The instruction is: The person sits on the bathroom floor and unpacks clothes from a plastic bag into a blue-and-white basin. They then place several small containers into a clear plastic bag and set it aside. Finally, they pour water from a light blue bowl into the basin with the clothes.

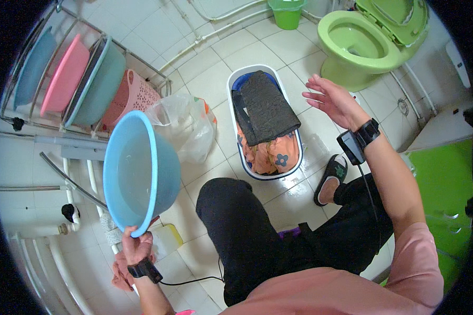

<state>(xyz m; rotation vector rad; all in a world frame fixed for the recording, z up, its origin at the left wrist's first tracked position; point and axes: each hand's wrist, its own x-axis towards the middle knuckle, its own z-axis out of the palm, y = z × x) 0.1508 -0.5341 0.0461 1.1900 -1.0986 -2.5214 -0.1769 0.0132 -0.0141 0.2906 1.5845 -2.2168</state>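
My left hand [138, 246] grips the near rim of a light blue plastic basin [167, 169], which is tilted on its side with its mouth facing left. My right hand [331, 98] is raised with fingers apart and nothing in it, to the right of a white oval tub [231, 78] on the floor. In the tub lie a folded dark grey textured cloth [268, 106] and, nearer to me, orange fabric with dark flowers [280, 153]. A clear plastic bag [189, 130] stands on the tiles between the basin and the tub.
A rack at the upper left holds several basins, one of them pink [67, 75], beside a pink perforated basket [142, 92]. A green toilet [354, 43] and a green bin [287, 15] are at the back. A yellow-edged container [167, 240] and pipes [90, 173] lie left.
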